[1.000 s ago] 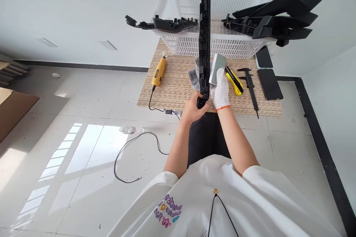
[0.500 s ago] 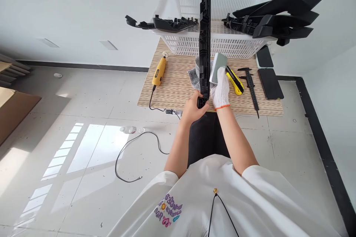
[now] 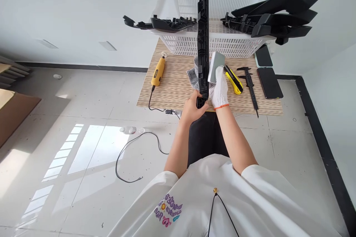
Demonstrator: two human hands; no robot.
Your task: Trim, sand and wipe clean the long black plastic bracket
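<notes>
Bare, my left hand [image 3: 193, 108] is closed around the lower end of a long black plastic part [image 3: 203, 40], which stands up lengthwise in front of the white basket. My right hand [image 3: 219, 90], in a white knitted glove with an orange cuff, grips a grey-green and white block [image 3: 216, 67] beside the part's right side. Behind the part a grey cloth [image 3: 192, 76] lies on the table, partly hidden. A yellow and black utility knife [image 3: 234, 80] rests just right of the gloved hand.
On the wood-patterned table [image 3: 175, 94] are a yellow rotary tool [image 3: 158, 72] at left, black calipers [image 3: 250, 90] and two phones at right. The white basket [image 3: 178, 44] at the back holds several black parts that stick out both sides. A cable [image 3: 119, 159] lies on the floor.
The black part's upper end and the block have shifted slightly left in view, along with the table objects. Both hands keep their holds.
</notes>
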